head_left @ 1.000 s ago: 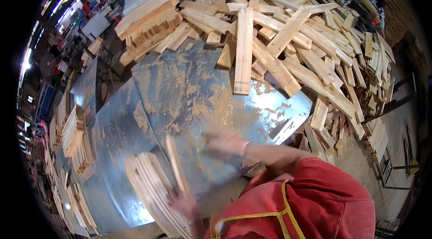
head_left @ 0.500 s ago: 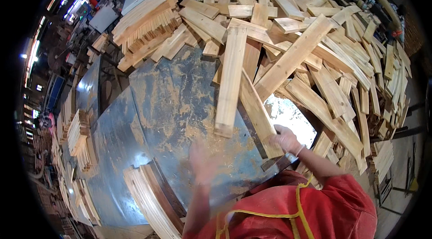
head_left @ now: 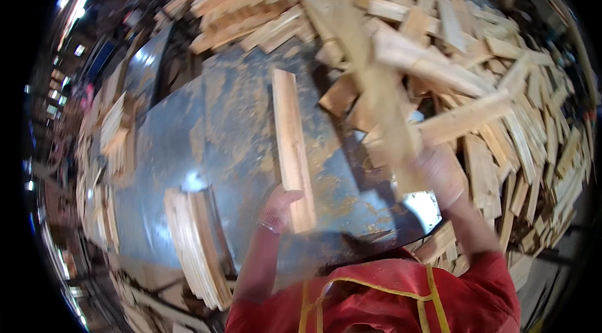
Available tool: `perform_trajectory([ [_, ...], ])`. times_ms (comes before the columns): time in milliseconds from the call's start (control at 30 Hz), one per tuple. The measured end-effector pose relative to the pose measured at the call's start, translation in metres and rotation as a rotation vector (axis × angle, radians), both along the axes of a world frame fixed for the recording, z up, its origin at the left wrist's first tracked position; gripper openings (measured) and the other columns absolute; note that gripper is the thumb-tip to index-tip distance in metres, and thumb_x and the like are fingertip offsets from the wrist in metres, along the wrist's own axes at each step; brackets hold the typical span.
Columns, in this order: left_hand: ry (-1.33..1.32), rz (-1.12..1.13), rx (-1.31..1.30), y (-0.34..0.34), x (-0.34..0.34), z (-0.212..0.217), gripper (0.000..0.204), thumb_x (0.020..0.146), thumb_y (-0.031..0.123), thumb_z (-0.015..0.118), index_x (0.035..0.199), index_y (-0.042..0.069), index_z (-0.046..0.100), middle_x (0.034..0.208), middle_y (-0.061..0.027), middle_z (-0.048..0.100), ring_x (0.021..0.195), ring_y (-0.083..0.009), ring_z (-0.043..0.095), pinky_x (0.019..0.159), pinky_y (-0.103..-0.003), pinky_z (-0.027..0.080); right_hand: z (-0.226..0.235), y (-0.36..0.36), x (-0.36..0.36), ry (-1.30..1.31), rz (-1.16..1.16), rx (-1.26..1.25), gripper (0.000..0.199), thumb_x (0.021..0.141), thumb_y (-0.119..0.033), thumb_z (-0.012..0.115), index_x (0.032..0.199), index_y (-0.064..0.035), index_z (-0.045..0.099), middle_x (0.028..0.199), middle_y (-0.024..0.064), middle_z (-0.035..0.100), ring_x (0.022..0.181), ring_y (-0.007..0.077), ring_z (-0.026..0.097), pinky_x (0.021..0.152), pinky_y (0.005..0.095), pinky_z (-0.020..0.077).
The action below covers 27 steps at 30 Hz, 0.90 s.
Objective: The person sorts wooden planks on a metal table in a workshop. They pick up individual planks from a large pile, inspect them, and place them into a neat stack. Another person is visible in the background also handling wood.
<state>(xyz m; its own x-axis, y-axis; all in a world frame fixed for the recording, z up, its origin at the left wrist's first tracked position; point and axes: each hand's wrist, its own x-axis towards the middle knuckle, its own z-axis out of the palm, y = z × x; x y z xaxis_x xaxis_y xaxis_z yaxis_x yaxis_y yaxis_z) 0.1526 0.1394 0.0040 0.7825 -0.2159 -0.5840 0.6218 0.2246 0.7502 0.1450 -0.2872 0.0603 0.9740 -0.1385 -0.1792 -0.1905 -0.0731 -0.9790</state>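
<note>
My left hand (head_left: pixel 279 209) is closed around the near end of a pale wooden board (head_left: pixel 291 145), its thumb across the top. That board points away from me over the blue-grey metal tabletop (head_left: pixel 241 120). On the right, my right hand (head_left: pixel 439 176), smeared by motion, grips the near end of a longer wooden board (head_left: pixel 376 82). This second board is blurred too and slants up and left in front of the heap. My right fingers are partly hidden.
A large jumbled heap of boards (head_left: pixel 495 126) fills the right and far right. Neat stacks stand at the far edge (head_left: pixel 248 4), at the near left (head_left: pixel 194 245) and farther left (head_left: pixel 116 126). Sawdust patches the tabletop. A bright opening (head_left: pixel 423 207) shows beside my right hand.
My left hand, empty and blurred before, now holds a board. The right hand has moved right and up with its board, which swings across the heap. The whole view has shifted.
</note>
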Motion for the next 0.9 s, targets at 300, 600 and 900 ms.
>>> perform_trajectory([
  [300, -0.056, 0.323, -0.079, 0.062, -0.089, 0.005, 0.04, 0.088, 0.011, 0.077, 0.125, 0.0, 0.071, 0.111, -0.0106, 0.077, 0.102, -0.0223, 0.073, 0.095, -0.038, 0.058, -0.002, -0.065, 0.151, -0.226, 0.534, -1.233, 0.077, 0.089, -0.037, 0.072, 0.153, -0.0014, 0.049, 0.149, 0.014, 0.056, 0.136, 0.0317, 0.05, 0.117, 0.0466, 0.039],
  [600, -0.239, -0.153, 1.773, 0.207, -0.248, 0.028, 0.066, 0.082, 0.032, 0.076, 0.144, 0.018, 0.062, 0.145, -0.0131, 0.059, 0.138, -0.0364, 0.053, 0.113, -0.053, 0.042, -0.021, 0.006, 0.052, 0.295, 0.853, -1.583, 0.08, 0.081, -0.039, 0.075, 0.15, -0.0083, 0.049, 0.131, 0.0218, 0.071, 0.121, 0.0394, 0.069, 0.101, 0.0486, 0.0554],
  [900, -0.433, -0.002, 1.907, 0.28, -0.305, -0.029, 0.085, 0.088, 0.053, 0.07, 0.155, 0.005, 0.05, 0.155, -0.021, 0.054, 0.138, -0.0397, 0.055, 0.116, -0.053, 0.042, -0.027, 0.225, 0.039, 0.119, 0.41, -0.359, 0.033, 0.099, -0.023, 0.067, 0.126, -0.0054, 0.066, 0.101, 0.0085, 0.072, 0.09, 0.027, 0.07, 0.082, 0.0392, 0.0574],
])
